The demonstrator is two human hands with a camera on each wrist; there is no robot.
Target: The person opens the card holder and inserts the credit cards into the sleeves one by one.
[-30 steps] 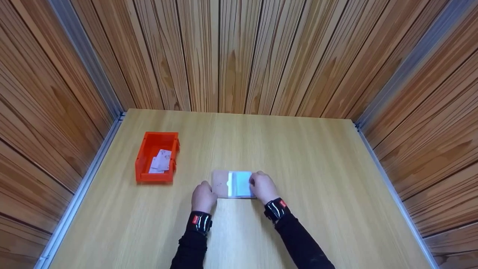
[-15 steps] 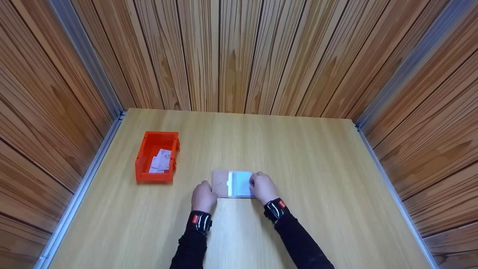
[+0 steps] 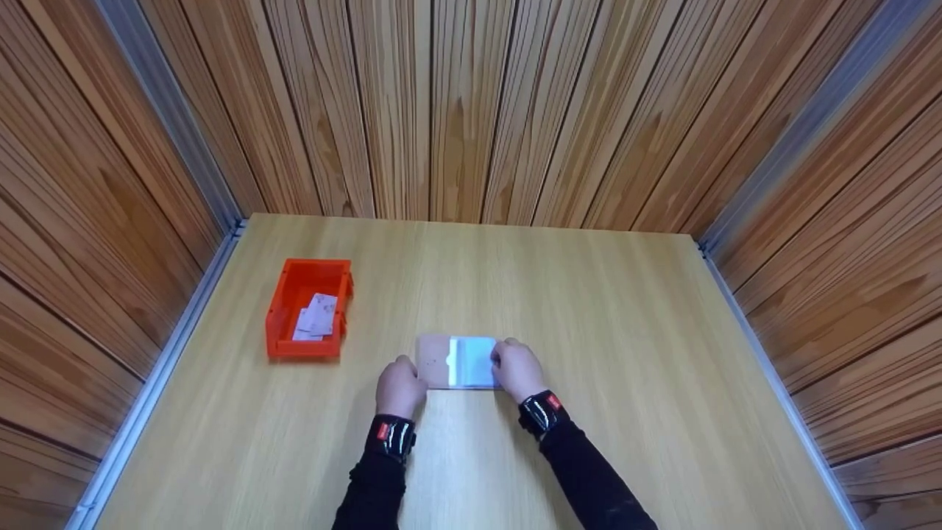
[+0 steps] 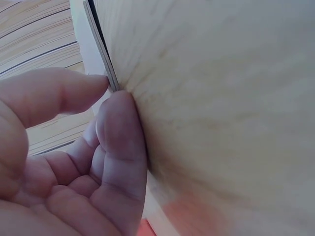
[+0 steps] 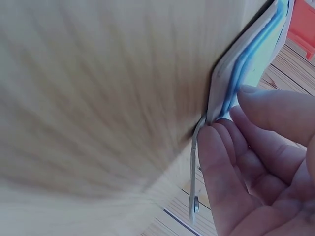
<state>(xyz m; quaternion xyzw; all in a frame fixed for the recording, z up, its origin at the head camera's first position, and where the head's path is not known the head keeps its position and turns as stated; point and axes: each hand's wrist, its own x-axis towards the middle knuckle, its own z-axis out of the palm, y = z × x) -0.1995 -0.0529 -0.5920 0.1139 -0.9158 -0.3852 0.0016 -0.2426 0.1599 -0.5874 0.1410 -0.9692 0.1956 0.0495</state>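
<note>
An opened card holder [image 3: 434, 361] lies flat in front of me in the head view. Its left part is dull pink, and glossy blue-white clear sleeves [image 3: 475, 362] cover the right. My left hand [image 3: 401, 388] pinches the lower left edge between thumb and forefinger; the left wrist view shows the thin layered cover edge [image 4: 104, 54] at the fingertips. At the right end, my right hand [image 3: 519, 369] holds the holder, thumb over the sleeves and fingers at the edge. A narrow strap [image 5: 193, 172] with a metal snap hangs beside those fingers in the right wrist view.
To the left on the wooden table [image 3: 589, 294] stands a red-orange open bin [image 3: 303, 349]. Several white cards [image 3: 321, 315] with faint marks lie inside it. Wood-panelled walls [image 3: 471, 110] rise behind and at both sides, with metal rails [image 3: 158, 368] along the table's side edges.
</note>
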